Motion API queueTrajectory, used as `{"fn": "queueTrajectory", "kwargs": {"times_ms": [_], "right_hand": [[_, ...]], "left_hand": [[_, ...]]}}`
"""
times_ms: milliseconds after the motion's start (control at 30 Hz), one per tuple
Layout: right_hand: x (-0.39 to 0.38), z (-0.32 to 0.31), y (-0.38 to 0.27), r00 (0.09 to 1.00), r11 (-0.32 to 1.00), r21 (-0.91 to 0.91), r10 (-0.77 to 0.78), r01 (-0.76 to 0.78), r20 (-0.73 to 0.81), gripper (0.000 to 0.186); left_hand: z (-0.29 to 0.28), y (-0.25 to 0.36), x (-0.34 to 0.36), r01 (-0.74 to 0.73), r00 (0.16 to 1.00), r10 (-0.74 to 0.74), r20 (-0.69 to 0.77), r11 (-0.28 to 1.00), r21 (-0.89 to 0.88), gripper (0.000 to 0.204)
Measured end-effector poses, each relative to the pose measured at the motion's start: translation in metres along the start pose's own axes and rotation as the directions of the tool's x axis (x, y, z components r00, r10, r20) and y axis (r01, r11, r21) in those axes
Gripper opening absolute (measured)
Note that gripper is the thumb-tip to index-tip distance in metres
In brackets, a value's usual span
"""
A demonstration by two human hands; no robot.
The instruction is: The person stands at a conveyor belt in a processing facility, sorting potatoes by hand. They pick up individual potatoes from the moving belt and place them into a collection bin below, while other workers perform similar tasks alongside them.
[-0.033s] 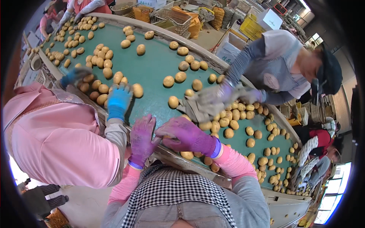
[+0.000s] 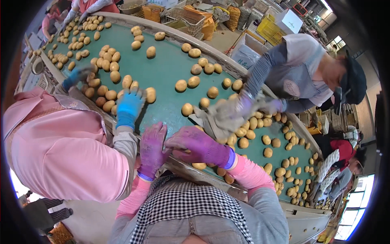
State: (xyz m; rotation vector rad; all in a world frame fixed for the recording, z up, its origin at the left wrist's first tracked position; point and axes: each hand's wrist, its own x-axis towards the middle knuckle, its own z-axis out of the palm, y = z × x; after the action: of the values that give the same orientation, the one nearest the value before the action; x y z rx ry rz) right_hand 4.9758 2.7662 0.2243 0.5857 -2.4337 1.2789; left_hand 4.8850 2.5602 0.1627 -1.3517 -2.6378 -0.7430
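Both of my hands wear purple gloves at the near edge of a green conveyor belt (image 2: 170,107) carrying many potatoes (image 2: 187,109). My left hand (image 2: 152,149) lies there with its fingers stretched out toward the belt, holding nothing that I can see. Just beside it, my right hand (image 2: 201,147) points left with fingers loosely bent and thumb apart; its palm is hidden. Several potatoes (image 2: 199,166) lie under and beside my right wrist. Across the belt, a co-worker's gloved hands hold a grey cloth (image 2: 221,118) over potatoes.
To my left a person in a pink shirt (image 2: 69,150) reaches over potatoes with blue gloves (image 2: 130,107). A capped co-worker (image 2: 302,73) leans in from the far side. Crates (image 2: 191,22), a yellow basket (image 2: 270,30) and filled sacks (image 2: 232,18) stand behind the belt.
Potatoes near the middle of the belt have shifted slightly to the right. The neighbour's blue-gloved hand and the co-worker's grey cloth have moved a little right. My hands stay almost still.
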Motion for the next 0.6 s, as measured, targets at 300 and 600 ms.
{"fn": "queueTrajectory", "kwargs": {"times_ms": [300, 600], "right_hand": [[-0.056, -0.072, 0.130, 0.845, 0.513, -0.680, 0.211, -0.524, -0.492, 0.044], [-0.210, -0.018, 0.062, 0.659, 0.674, -0.126, 0.636, -0.728, -0.402, 0.056]], "left_hand": [[-0.006, 0.030, -0.003, 0.054, 0.997, -0.052, 0.058, 0.998, -0.038, 0.060], [0.013, 0.043, -0.008, 0.003, 1.000, -0.003, 0.012, 1.000, 0.017, 0.057]]}}
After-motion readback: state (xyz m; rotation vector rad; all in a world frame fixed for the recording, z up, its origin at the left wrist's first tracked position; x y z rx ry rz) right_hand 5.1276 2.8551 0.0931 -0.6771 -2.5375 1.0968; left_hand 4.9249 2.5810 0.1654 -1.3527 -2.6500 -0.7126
